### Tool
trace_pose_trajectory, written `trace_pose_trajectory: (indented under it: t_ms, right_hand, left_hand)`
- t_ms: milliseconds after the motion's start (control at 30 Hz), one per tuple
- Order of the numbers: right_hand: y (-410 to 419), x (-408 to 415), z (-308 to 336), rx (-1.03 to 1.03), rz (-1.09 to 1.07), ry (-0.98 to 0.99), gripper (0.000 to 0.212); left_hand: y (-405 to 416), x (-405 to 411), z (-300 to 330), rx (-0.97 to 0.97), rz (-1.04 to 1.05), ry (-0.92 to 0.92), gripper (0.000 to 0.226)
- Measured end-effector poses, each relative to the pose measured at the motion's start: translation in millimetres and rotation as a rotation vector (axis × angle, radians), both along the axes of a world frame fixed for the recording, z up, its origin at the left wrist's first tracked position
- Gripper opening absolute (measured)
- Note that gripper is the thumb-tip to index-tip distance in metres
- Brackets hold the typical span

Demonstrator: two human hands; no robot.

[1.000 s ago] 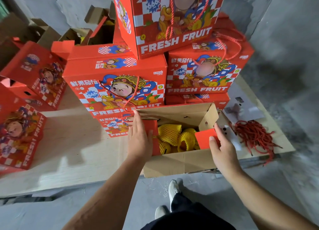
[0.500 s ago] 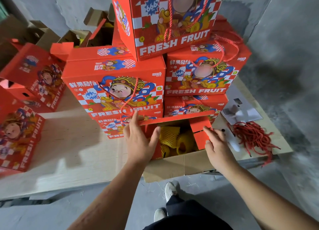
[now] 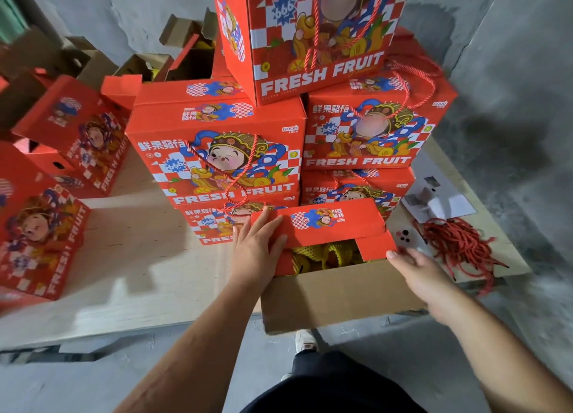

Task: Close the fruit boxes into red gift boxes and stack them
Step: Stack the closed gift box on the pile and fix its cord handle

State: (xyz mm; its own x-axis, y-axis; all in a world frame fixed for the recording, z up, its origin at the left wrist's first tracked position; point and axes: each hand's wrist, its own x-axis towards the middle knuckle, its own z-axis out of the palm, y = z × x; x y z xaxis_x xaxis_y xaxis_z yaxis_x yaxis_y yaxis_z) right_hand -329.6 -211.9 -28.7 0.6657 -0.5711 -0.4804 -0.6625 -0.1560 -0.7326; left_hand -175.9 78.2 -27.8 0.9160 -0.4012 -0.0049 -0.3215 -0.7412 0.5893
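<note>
Since the earlier frame the far flap (image 3: 319, 223) of the open gift box (image 3: 338, 291) has come down: it stood upright with its brown inner face toward me, and now lies nearly flat, printed red side up, covering the rear half of the opening. Both my hands have moved up with it.

At far left, loose red cartons (image 3: 40, 239) lie on the pale plywood table (image 3: 148, 276); they are motion-blurred and cut by the frame edge. Next, the stack of closed boxes (image 3: 217, 152) shows glossy red card, rectangular, with twisted red rope handles.

My left hand (image 3: 257, 251) lies with straight fingers pressed on the flap's left end, thumb spread along its front edge. The box sits at the table's near edge, its unprinted brown corrugated front flap hanging toward me. Through the remaining gap, fruit in yellow foam netting (image 3: 325, 254) is partly visible; the count cannot be determined. My right hand (image 3: 421, 273) rests with extended fingers touching the small red side flap (image 3: 376, 248). At right lies a tangled bundle of red cords (image 3: 459, 245).
</note>
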Motion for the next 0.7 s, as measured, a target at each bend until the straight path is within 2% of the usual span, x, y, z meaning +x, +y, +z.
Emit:
trace_pose_trajectory:
  t_ms: [33, 100, 167, 200, 233, 267, 300, 367, 400, 433, 500, 533, 600, 633, 700]
  right_hand:
    - [-6, 4, 6, 0.07, -0.038, -0.038, 0.049]
    - [-12, 11, 23, 0.343, -0.149, -0.184, 0.027]
    - [-10, 13, 32, 0.534, -0.179, -0.271, 0.035]
    - [-6, 14, 34, 0.522, -0.177, -0.276, 0.044]
    - [1, 16, 33, 0.437, -0.164, -0.28, 0.051]
    - [9, 18, 30, 0.27, -0.115, -0.278, 0.059]
    - [17, 19, 25, 0.039, -0.028, -0.275, 0.066]
    - [32, 19, 9, -0.418, 0.155, -0.27, 0.067]
    - [38, 20, 2, -0.592, 0.188, -0.255, 0.069]
    - [42, 23, -1, -0.743, 0.19, -0.264, 0.073]
    - [39, 29, -3, -0.937, 0.308, -0.297, 0.076]
    - [34, 32, -1, -0.945, 0.437, -0.265, 0.079]
    - [23, 34, 2, -0.85, 0.665, -0.135, 0.104]
    - [18, 35, 4, -0.835, 0.717, -0.098, 0.114]
    - [13, 39, 9, -0.934, 0.752, -0.097, 0.116]
  left_hand:
    - [1, 1, 2, -0.001, -0.004, 0.021, 0.048]
    - [4, 6, 3, -0.047, -0.028, 0.091, 0.046]
    - [11, 12, 6, -0.237, -0.084, 0.242, 0.04]
    - [16, 13, 9, -0.366, -0.094, 0.334, 0.037]
    - [21, 11, 13, -0.489, -0.071, 0.439, 0.034]
    - [25, 10, 18, -0.581, -0.027, 0.539, 0.035]
    - [26, 8, 24, -0.645, 0.022, 0.61, 0.042]
    - [26, 8, 25, -0.681, 0.043, 0.639, 0.053]
    - [24, 9, 23, -0.626, 0.039, 0.593, 0.052]
    - [21, 9, 20, -0.479, 0.013, 0.463, 0.049]
    - [15, 5, 10, -0.081, 0.012, 0.064, 0.054]
    - [13, 0, 8, 0.018, 0.029, -0.118, 0.055]
    - [10, -15, 6, 0.005, -0.064, -0.348, 0.057]
    - [9, -23, 2, 0.044, -0.163, -0.406, 0.068]
    - [7, -35, -4, 0.228, -0.259, -0.429, 0.098]
